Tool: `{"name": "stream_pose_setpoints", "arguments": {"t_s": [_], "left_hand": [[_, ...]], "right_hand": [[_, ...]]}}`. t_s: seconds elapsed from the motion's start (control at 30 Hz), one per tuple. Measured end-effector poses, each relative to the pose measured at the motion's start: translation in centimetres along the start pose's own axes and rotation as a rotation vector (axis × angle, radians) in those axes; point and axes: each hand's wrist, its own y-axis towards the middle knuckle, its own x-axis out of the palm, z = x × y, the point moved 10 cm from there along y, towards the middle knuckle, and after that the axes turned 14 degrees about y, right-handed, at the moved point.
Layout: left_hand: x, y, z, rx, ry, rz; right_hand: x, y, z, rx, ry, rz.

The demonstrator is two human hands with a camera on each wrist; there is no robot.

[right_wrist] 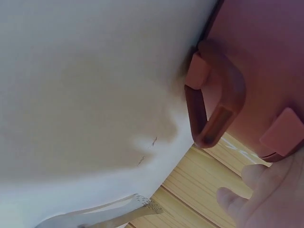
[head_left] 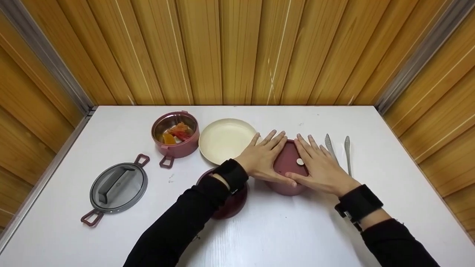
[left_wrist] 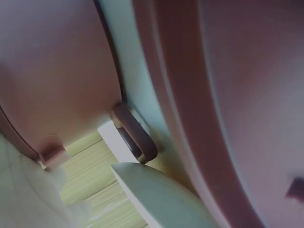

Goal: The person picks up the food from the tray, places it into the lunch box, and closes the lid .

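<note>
Both hands lie spread over the top of a lidded pink pot (head_left: 289, 157) right of the table's middle. My left hand (head_left: 264, 157) presses its straight fingers on the lid's left side, and my right hand (head_left: 320, 168) rests likewise on the right side. The thumbs meet at the near edge. A small white knob (head_left: 300, 161) shows beside the right fingers. One folding handle (left_wrist: 135, 133) hangs down the pot's side in the left wrist view; another handle (right_wrist: 216, 104) juts out in the right wrist view.
A dark red bowl (head_left: 232, 204) stands partly hidden under the left wrist. Behind it lies a cream plate (head_left: 226, 141), beside an uncovered pink pot (head_left: 182, 149) holding colourful food pieces (head_left: 178, 131). A grey lid (head_left: 128, 193) lies far left. Two metal utensils (head_left: 347, 152) lie right of the right hand.
</note>
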Motion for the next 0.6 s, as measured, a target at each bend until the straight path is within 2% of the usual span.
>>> {"name": "stream_pose_setpoints", "arguments": {"t_s": [0.27,0.6], "left_hand": [[0.20,0.19,-0.01,0.003,-0.037,0.000],[0.17,-0.03,0.01,-0.007,-0.016,0.042]], "right_hand": [[0.17,0.06,0.26,0.007,0.038,0.004],[0.31,0.11,0.27,-0.012,0.032,0.043]]}}
